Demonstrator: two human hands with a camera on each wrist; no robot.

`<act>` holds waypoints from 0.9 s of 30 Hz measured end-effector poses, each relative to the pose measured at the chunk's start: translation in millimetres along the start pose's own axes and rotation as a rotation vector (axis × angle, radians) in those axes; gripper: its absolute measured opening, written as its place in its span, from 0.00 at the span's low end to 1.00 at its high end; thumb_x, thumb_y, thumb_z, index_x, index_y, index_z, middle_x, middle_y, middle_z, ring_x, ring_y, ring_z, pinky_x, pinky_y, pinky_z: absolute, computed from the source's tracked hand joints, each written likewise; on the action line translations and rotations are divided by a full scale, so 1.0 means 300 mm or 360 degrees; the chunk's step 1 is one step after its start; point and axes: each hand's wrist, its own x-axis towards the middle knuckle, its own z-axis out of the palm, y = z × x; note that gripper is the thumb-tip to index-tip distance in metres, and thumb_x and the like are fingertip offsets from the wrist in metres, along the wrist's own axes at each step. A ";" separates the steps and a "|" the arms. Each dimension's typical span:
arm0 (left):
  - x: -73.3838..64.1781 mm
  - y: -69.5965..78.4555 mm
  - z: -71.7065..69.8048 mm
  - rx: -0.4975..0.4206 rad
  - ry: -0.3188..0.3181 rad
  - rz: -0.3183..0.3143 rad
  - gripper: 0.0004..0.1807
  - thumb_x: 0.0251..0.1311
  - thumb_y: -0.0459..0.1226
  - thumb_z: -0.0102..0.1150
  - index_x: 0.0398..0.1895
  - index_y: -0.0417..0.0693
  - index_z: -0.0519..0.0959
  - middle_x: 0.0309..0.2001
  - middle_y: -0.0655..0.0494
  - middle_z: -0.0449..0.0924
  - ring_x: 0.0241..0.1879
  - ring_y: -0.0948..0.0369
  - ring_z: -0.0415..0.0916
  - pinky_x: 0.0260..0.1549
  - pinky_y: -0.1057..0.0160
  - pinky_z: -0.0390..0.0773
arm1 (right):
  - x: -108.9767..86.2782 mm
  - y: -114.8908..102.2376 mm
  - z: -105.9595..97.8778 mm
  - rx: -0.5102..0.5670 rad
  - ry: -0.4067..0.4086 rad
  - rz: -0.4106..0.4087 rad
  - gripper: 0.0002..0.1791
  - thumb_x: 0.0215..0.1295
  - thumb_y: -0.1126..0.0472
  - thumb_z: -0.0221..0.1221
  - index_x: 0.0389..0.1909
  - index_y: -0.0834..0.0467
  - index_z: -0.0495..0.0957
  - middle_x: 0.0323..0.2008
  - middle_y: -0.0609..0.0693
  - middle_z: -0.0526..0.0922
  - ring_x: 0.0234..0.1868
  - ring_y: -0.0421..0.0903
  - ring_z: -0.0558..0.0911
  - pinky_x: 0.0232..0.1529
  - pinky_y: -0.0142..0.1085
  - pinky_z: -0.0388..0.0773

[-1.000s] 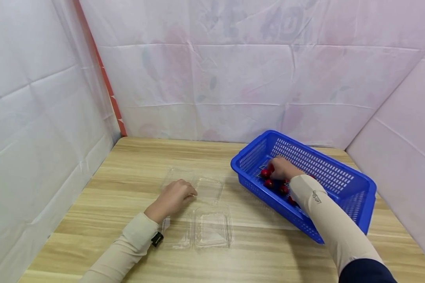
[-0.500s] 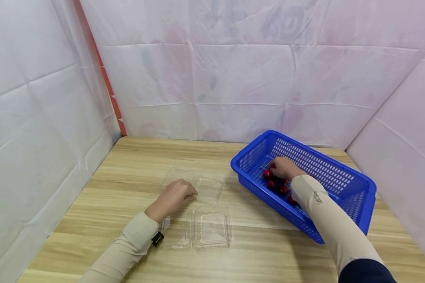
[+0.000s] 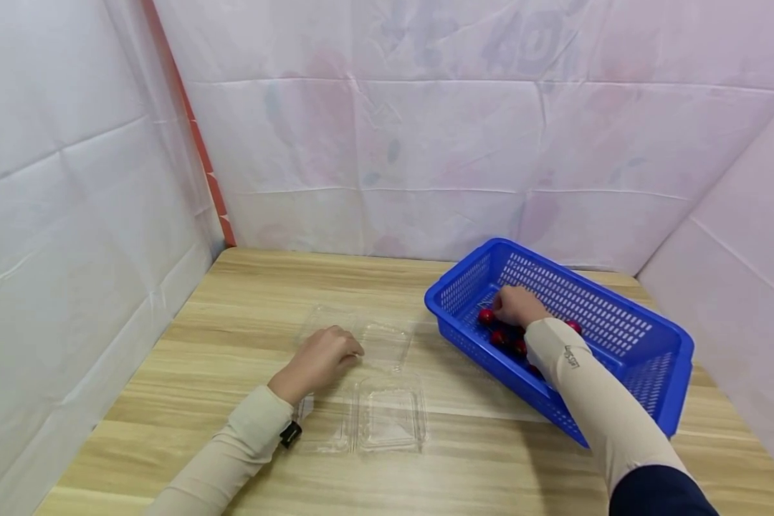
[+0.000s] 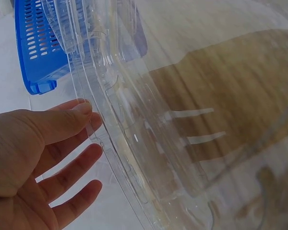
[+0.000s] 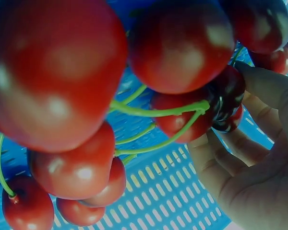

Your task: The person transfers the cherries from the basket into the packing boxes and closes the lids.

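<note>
The dark cherry [image 5: 229, 88] you're on sits inside the blue basket [image 3: 679, 380], at the basket's L end, touching a red one beside it; more red cherries [image 3: 499, 337] lie round it, some w/ green stems [image 5: 156, 112] joined in pairs. Step in hand looks like picking: your R hand [image 3: 519, 307] is down in the basket, thumb and fingers curled round that dark cherry, gap narrow, no more than the fruit's width. Can't tell if the grip is firm, or if a 2nd fruit is in it. Next move prob. calls for a light, sure pinch and a straight lift, minding the stems, which could snag or drag a neighbor along. Your L hand [image 3: 322, 358], well apart from the basket, pinches the rim of a clear container [image 4: 117, 120] betw. thumb and forefinger; other fingers are spread loosely, approx. half bent. From the head view it's at the back of the clear plastic; another clear container [image 3: 390, 416] lies open nearer you, on the wood table [image 3: 458, 476]. Further out: beige sleeves on both forearms, a small black device [image 3: 290, 434] at your L wrist, and pale sheeting [image 3: 426, 143] behind the table.
</note>
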 end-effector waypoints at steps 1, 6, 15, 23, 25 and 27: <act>0.001 0.000 0.001 -0.0001 0.0000 -0.0002 0.05 0.54 0.34 0.68 0.35 0.49 0.86 0.35 0.59 0.86 0.37 0.60 0.80 0.42 0.60 0.82 | 0.000 0.000 0.000 0.0006 0.0017 -0.0009 0.05 0.53 0.68 0.58 0.21 0.61 0.78 0.20 0.51 0.75 0.24 0.48 0.73 0.26 0.38 0.71; 0.004 -0.002 0.004 0.0008 0.0006 0.0010 0.05 0.54 0.34 0.68 0.34 0.49 0.87 0.35 0.59 0.86 0.37 0.60 0.80 0.41 0.61 0.82 | 0.000 0.003 -0.004 0.0068 0.0106 -0.0001 0.05 0.55 0.69 0.58 0.30 0.65 0.81 0.27 0.56 0.80 0.29 0.52 0.77 0.32 0.45 0.78; 0.005 -0.001 -0.002 0.0009 0.0025 0.0041 0.04 0.54 0.33 0.68 0.34 0.48 0.86 0.35 0.58 0.86 0.36 0.60 0.80 0.41 0.60 0.82 | 0.003 0.021 0.001 0.0079 0.0301 -0.0015 0.06 0.55 0.70 0.59 0.34 0.67 0.77 0.32 0.62 0.80 0.36 0.60 0.78 0.39 0.55 0.76; 0.003 -0.002 -0.001 0.0008 0.0027 0.0048 0.04 0.54 0.33 0.68 0.34 0.48 0.86 0.34 0.58 0.86 0.36 0.60 0.81 0.41 0.60 0.82 | 0.004 0.026 0.007 0.0098 0.0364 -0.0007 0.18 0.61 0.68 0.58 0.49 0.73 0.71 0.44 0.71 0.78 0.45 0.68 0.77 0.48 0.59 0.74; 0.003 -0.002 -0.001 0.0005 0.0028 0.0047 0.04 0.55 0.33 0.68 0.34 0.48 0.87 0.34 0.58 0.86 0.36 0.60 0.81 0.41 0.60 0.82 | 0.003 0.023 0.008 0.0084 0.0375 -0.0023 0.16 0.62 0.67 0.56 0.49 0.73 0.72 0.42 0.70 0.79 0.44 0.67 0.78 0.47 0.60 0.74; 0.002 -0.002 0.001 0.0007 0.0028 0.0050 0.04 0.54 0.33 0.68 0.33 0.48 0.86 0.34 0.58 0.86 0.36 0.60 0.81 0.41 0.60 0.82 | 0.001 0.017 0.008 0.0086 0.0369 -0.0039 0.16 0.65 0.64 0.55 0.48 0.73 0.74 0.41 0.70 0.80 0.42 0.66 0.78 0.46 0.59 0.75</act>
